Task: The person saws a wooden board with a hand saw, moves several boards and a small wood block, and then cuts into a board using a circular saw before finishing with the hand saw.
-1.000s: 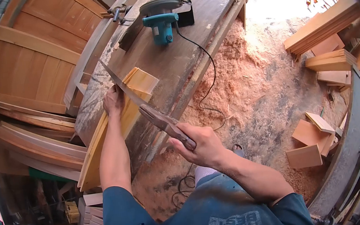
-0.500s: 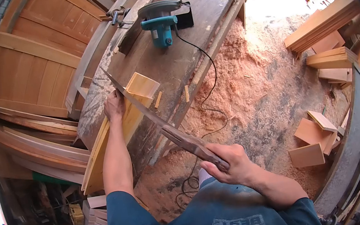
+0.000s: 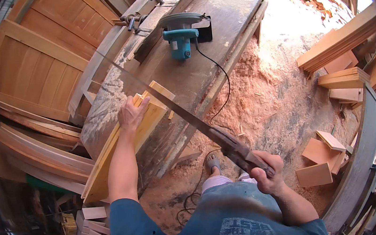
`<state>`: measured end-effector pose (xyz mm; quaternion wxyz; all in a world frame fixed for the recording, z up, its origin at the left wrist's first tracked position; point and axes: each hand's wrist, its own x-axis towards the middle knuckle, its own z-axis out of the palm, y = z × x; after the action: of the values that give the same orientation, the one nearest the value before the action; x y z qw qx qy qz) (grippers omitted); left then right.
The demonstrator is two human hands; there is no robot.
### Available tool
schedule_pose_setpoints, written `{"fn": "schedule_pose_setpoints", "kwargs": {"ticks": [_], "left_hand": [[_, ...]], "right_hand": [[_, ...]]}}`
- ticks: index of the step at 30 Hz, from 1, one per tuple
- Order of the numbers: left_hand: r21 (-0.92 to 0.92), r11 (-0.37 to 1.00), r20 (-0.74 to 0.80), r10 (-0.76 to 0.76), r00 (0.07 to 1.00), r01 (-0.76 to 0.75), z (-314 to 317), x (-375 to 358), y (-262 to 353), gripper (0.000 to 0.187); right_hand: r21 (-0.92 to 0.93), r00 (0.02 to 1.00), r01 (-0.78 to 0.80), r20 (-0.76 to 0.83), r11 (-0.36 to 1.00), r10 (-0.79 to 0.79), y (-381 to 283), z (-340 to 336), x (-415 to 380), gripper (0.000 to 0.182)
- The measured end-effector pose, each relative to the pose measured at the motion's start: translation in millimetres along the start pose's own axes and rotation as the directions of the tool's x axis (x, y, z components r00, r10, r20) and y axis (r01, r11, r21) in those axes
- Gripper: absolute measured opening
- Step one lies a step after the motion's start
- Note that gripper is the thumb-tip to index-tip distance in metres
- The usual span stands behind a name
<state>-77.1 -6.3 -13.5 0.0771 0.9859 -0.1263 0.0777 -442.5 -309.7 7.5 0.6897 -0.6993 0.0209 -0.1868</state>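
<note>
My right hand (image 3: 267,171) is closed round the dark wooden handle of a handsaw (image 3: 186,114). The long blade slants up and to the left, crossing over the far end of a pale yellow wooden board (image 3: 141,132). At that end my left hand (image 3: 131,114) grips the board's left edge, thumb over the top face and close to the blade. The board lies along the left side of a worn workbench (image 3: 164,78), its near end sticking out past the bench.
A teal circular saw (image 3: 180,42) stands on the bench, its black cord running to the floor. Clamps (image 3: 130,20) line the bench's far left. Wooden door panels (image 3: 33,61) lean at left. Sawdust (image 3: 255,89) covers the floor; cut blocks (image 3: 314,174) lie at right.
My right hand has moved to the right with the handsaw, and the blade's tip has swung up and left. My left hand has shifted its grip at the board's end, thumb now spread over the top.
</note>
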Motion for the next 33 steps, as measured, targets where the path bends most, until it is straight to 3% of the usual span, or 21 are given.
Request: {"fn": "schedule_pose_setpoints", "kwargs": {"ticks": [3,5,6,7,10,12,13,16,19,20,22,23,24,26,27,28,29,30,31,32,33], "left_hand": [[-0.079,0.995,0.231,-0.035,0.972,0.055,-7,25,-22,0.079],[-0.180,0.983,0.357,0.037,0.934,0.030,3,34,-50,0.078],[-0.227,0.974,0.411,0.080,0.908,0.017,9,36,-65,0.077],[-0.307,0.950,0.454,0.098,0.885,0.052,26,34,-82,0.073],[-0.194,0.976,0.623,0.045,0.781,0.099,44,20,-95,0.065],[-0.253,0.952,0.313,0.251,0.916,-0.174,89,1,-105,0.055],[-0.245,0.920,0.137,0.345,0.929,-0.305,103,-1,-106,0.051],[-0.242,0.954,0.182,0.224,0.958,-0.177,75,-11,-17,0.041],[-0.155,0.958,0.176,0.268,0.947,-0.242,118,-19,15,0.037],[-0.211,0.947,0.248,0.292,0.924,-0.242,122,-18,19,0.035],[-0.335,0.908,0.368,0.371,0.853,-0.251,127,-19,38,0.029],[-0.375,0.868,0.459,0.478,0.749,-0.325,120,-31,56,0.026],[-0.417,0.818,0.535,0.573,0.620,-0.396,110,-51,75,0.024],[-0.625,0.621,0.594,0.772,0.229,-0.472,130,-94,103,0.025],[-0.549,0.685,0.761,0.647,0.053,-0.479,119,-112,125,0.027],[-0.434,0.782,0.896,0.425,-0.128,-0.446,108,-119,148,0.028],[-0.373,0.827,0.927,0.312,-0.208,-0.421,129,-129,157,0.026],[-0.407,0.630,0.910,0.339,-0.238,-0.661,201,-144,161,0.024],[-0.444,0.531,0.896,0.242,-0.372,-0.722,220,-142,185,0.022],[-0.562,0.407,0.803,0.477,-0.357,-0.720,247,-134,207,0.018],[-0.614,0.468,0.574,0.817,0.048,-0.636,188,-116,243,0.021]], "right_hand": [[-0.061,0.990,-0.113,-0.089,0.992,0.108,-1,-29,-35,0.054],[-0.141,0.969,-0.159,-0.209,0.977,0.128,-5,-37,-59,0.074],[-0.137,0.969,-0.136,-0.225,0.981,0.103,-7,-41,-70,0.064],[-0.177,0.959,-0.173,-0.254,0.969,0.125,-5,-45,-83,0.066],[-0.148,0.914,-0.283,-0.341,0.948,0.219,-15,-32,-100,0.069],[-0.151,0.909,-0.288,-0.355,0.945,0.220,-16,-18,-101,0.070],[-0.154,0.908,-0.287,-0.358,0.945,0.218,-15,-16,-98,0.071],[-0.188,0.924,-0.295,-0.307,0.937,0.229,-5,-11,-88,0.077],[-0.143,0.936,-0.232,-0.304,0.962,0.181,-4,-6,-72,0.076],[-0.135,0.936,-0.203,-0.319,0.970,0.151,-4,-8,-68,0.076],[-0.094,0.943,-0.165,-0.307,0.982,0.129,-11,-15,-62,0.075],[-0.090,0.947,-0.143,-0.303,0.986,0.110,-11,-21,-60,0.074],[-0.086,0.949,-0.121,-0.302,0.989,0.090,-10,-26,-60,0.074],[-0.075,0.947,-0.102,-0.314,0.992,0.074,-11,-32,-57,0.072],[-0.068,0.946,-0.092,-0.317,0.993,0.066,-14,-33,-54,0.071],[-0.068,0.933,-0.085,-0.355,0.994,0.055,-19,-32,-50,0.067],[-0.065,0.920,-0.075,-0.389,0.995,0.044,-26,-28,-43,0.062],[-0.057,0.908,-0.067,-0.418,0.996,0.037,-30,-27,-41,0.058],[0.009,0.908,-0.077,-0.412,0.997,0.074,-30,-29,-42,0.053],[0.000,0.890,-0.057,-0.454,0.998,0.051,-34,-28,-40,0.053],[-0.012,0.873,-0.042,-0.486,0.999,0.030,-39,-28,-35,0.054]]}}
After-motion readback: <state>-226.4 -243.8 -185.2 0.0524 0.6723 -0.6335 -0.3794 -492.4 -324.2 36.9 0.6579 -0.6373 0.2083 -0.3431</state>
